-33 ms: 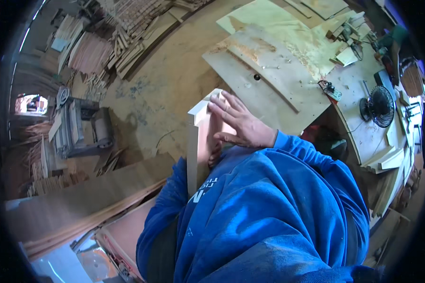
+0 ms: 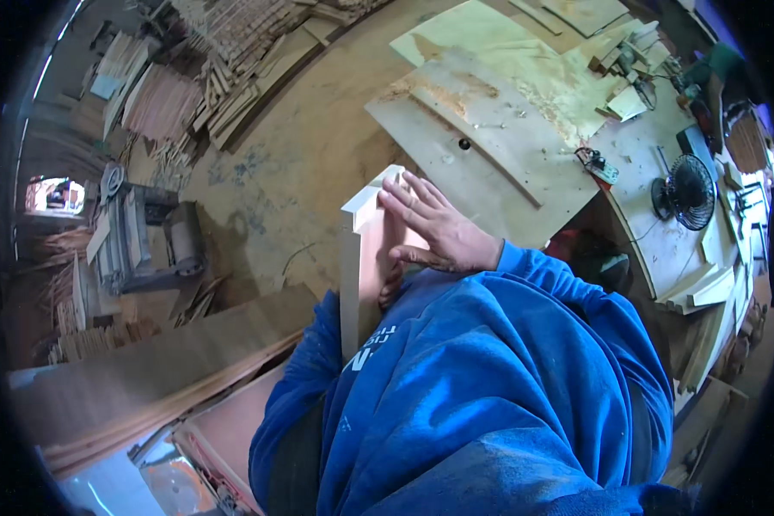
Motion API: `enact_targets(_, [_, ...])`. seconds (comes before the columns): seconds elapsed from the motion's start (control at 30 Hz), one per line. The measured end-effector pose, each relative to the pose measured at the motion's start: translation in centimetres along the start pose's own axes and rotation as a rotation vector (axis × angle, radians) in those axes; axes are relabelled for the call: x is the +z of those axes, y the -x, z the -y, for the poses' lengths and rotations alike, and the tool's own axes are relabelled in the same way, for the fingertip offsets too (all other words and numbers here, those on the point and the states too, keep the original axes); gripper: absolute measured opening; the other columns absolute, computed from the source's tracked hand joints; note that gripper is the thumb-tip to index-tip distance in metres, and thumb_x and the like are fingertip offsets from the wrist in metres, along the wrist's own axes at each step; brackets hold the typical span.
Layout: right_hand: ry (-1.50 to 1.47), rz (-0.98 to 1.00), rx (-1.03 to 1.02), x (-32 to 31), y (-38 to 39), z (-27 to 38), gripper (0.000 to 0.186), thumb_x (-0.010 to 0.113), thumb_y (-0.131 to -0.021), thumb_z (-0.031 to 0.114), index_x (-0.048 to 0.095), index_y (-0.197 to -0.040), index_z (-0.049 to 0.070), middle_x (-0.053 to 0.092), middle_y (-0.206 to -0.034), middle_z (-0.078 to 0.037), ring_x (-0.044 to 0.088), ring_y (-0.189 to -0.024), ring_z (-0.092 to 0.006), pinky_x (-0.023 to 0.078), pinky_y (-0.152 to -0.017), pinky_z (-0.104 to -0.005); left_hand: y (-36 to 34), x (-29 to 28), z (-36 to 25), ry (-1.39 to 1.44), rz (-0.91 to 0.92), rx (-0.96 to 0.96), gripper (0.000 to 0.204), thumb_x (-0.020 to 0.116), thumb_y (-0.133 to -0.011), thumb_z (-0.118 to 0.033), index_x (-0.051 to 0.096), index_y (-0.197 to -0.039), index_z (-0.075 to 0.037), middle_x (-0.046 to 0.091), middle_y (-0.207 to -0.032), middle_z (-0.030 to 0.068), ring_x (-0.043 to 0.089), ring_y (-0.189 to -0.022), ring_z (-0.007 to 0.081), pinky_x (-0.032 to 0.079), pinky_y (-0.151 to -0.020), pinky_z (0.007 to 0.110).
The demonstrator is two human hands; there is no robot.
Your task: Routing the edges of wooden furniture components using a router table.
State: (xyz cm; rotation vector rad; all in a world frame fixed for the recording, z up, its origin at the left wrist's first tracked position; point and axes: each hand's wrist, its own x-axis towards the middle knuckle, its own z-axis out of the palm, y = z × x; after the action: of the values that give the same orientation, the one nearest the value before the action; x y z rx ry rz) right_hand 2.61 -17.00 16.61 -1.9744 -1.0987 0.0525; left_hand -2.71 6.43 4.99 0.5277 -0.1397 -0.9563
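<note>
Close against my chest stands a wooden piece (image 2: 371, 258), shaped like a narrow shallow box, with pale edges and a pinkish inner face. My right hand (image 2: 434, 228) lies on its upper part, fingers stretched out and somewhat apart, the thumb pointing left. Lower down, a few fingertips of my left hand (image 2: 390, 289) curl against the inner face. The rest of that hand is hidden behind the piece and my blue sleeve.
Ahead to the right is a worktable (image 2: 499, 185) with sawdust and a wooden strip (image 2: 482, 150). A black fan (image 2: 690, 193) and a power strip (image 2: 600, 168) sit farther right. A long board (image 2: 172, 370) lies at left, a machine (image 2: 142, 241) beyond it, stacked wood (image 2: 159, 99) behind.
</note>
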Motion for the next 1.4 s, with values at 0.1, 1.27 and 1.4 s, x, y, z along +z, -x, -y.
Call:
enact_targets(0.1, [0.198,-0.007,0.024,-0.2,1.0,-0.7,0.082,0.057,-0.102,0.052,0.026,-0.164,0.009,0.021,-0.171,-0.018,0.01,-0.158,-0.0444,0.012,-0.127,-0.0568,-0.7,-1.3,0.3,-0.167,0.014,-0.041,0.052,0.051,-0.102,-0.055,0.058,-0.113,-0.005,0.055,-0.067,0.0088,0.055,-0.055,0.0216,0.047,-0.052,0.038])
enact_targets(1.27, [-0.646,-0.221,0.18,-7.5,-3.7,0.7,0.036,0.055,-0.109,0.025,0.064,-0.137,0.004,0.068,-0.125,-0.003,0.06,-0.11,-0.0093,0.049,-0.1,-0.0281,-2.0,5.2,-5.8,0.309,0.589,-0.398,0.048,0.064,-0.098,-0.044,0.058,-0.113,0.001,0.063,-0.086,0.0163,0.066,-0.063,0.0215,0.051,-0.047,0.029])
enact_targets(1.4, [-0.672,-0.231,0.172,-7.1,-4.3,1.7,0.036,0.054,-0.11,0.024,0.064,-0.137,0.003,0.069,-0.128,-0.003,0.06,-0.107,-0.009,0.049,-0.099,-0.0273,-0.4,6.2,-5.7,0.275,0.444,-0.439,0.056,0.066,-0.096,-0.048,0.055,-0.124,-0.001,0.059,-0.083,0.0154,0.066,-0.064,0.0229,0.052,-0.049,0.03])
